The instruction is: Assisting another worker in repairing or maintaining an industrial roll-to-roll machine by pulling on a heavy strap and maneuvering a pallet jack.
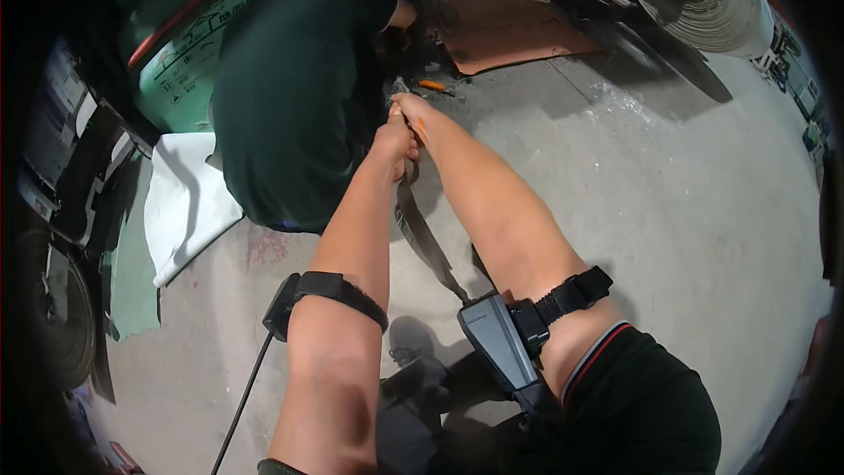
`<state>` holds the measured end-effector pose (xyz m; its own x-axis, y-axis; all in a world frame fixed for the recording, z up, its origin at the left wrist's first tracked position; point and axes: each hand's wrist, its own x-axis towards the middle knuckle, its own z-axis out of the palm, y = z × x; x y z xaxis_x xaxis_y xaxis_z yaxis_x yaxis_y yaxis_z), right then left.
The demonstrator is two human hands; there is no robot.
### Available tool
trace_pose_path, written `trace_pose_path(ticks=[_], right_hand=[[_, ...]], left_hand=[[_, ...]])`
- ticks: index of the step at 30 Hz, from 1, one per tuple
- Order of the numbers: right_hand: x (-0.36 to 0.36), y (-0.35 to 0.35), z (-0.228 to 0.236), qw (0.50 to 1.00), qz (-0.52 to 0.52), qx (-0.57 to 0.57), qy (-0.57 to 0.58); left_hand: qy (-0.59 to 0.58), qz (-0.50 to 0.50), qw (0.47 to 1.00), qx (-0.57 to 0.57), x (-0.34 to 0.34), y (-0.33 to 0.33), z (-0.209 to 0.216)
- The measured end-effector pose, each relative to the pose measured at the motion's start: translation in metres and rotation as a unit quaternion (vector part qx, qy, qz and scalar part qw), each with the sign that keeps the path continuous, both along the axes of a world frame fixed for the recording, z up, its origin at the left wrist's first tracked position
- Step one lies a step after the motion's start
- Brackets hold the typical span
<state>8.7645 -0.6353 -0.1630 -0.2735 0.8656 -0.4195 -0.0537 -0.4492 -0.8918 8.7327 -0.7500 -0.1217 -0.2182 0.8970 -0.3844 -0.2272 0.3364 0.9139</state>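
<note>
My arms are both stretched forward, and the hands meet close together beside a crouching person's back. A flat grey-brown strap [424,237] trails down from them toward my right forearm. My left hand [397,142] is closed round the strap, which comes out below its fingers. Just beyond it, my right hand [413,110] is closed too, gripping the same strap, with its fingers partly hidden. A small greyish piece [400,87] shows past the right hand; its kind cannot be made out. An orange-handled tool [432,85] lies on the floor near my right hand.
The crouching person [290,97] in a dark green shirt fills the left front. A white sheet [186,198] and a green printed panel [180,79] are at the left. Farther off are a reddish-brown sheet [519,40] and a large roll [725,4]. A grey device [497,339] sits at my right forearm.
</note>
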Motion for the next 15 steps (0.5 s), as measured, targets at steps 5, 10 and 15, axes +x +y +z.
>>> trace_pose_path(ticks=[5,10,15], right_hand=[[-0.003,0.007,-0.006,1.0,0.028,0.001,0.012],[0.009,0.021,-0.015,0.996,0.01,-0.011,0.09],[-0.027,-0.034,0.02,0.998,0.053,-0.035,-0.003]], left_hand=[[-0.026,0.006,1.0,-0.001,-0.001,-0.007,0.007],[-0.017,-0.022,1.0,0.002,0.013,0.0,0.003],[-0.004,0.009,1.0,0.009,-0.039,-0.007,-0.006]])
